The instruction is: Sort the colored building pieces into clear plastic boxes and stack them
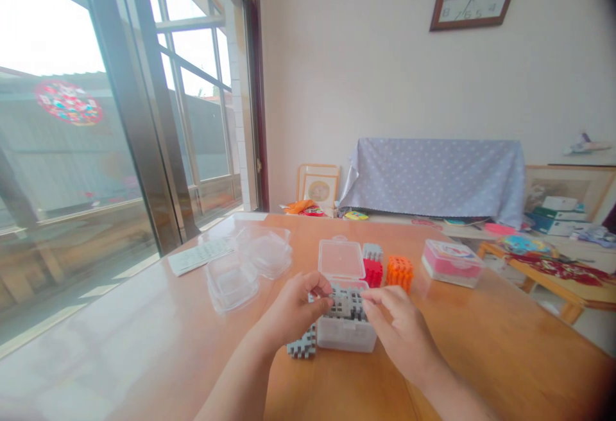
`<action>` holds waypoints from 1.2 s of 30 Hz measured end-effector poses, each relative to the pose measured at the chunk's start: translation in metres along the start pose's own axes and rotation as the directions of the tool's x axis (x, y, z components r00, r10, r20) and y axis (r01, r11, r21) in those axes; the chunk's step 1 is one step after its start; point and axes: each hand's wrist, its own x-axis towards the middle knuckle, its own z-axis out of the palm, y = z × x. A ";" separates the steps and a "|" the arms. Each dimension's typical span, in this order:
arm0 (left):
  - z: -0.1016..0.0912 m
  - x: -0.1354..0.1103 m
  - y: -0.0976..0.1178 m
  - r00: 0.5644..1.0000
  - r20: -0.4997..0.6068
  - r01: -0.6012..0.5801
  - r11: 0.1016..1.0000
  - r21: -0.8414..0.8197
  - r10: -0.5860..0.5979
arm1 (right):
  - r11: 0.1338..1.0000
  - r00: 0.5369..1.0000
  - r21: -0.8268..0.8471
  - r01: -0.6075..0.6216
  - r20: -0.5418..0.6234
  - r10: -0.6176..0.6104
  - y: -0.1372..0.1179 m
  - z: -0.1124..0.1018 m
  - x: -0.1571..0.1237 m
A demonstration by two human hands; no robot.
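My left hand and my right hand both pinch a grey block of interlocking pieces from either side, just above a clear plastic box with its lid hinged open. A flat grey piece of the same kind lies on the wooden table by my left wrist. Behind the box stand a red block, an orange block and another grey block.
Several clear boxes and a printed sheet lie to the left. A closed box with pink contents sits at the right. Large windows run along the left. A cloth-covered cabinet stands at the far wall, and a low cluttered table at the right.
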 end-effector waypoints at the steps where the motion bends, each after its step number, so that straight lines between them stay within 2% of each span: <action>1: 0.000 0.000 0.000 1.000 0.008 -0.002 0.999 0.043 0.001 | 1.000 1.000 -0.001 0.002 -0.001 -0.002 0.000 0.000 0.000; 5: 0.000 -0.001 -0.001 0.999 0.014 0.026 0.985 0.171 -0.029 | 1.000 1.000 0.001 0.006 0.009 -0.006 0.001 0.000 0.000; 14: -0.002 -0.001 0.006 1.000 0.002 -0.008 0.987 0.161 0.007 | 1.000 1.000 0.009 0.008 0.022 -0.008 -0.003 0.000 0.000; 24: -0.002 -0.001 0.012 0.998 0.046 -0.049 0.948 0.314 0.037 | 0.998 0.995 -0.038 0.058 0.088 -0.054 -0.008 -0.003 0.001; 31: -0.005 -0.001 0.016 0.994 0.064 -0.107 0.950 0.292 0.093 | 0.998 0.996 -0.039 0.048 0.075 -0.045 -0.010 -0.008 0.004; 36: -0.005 -0.003 0.017 0.994 0.060 -0.107 0.947 0.302 0.093 | 0.999 0.995 -0.021 0.024 0.094 -0.022 -0.012 -0.012 0.002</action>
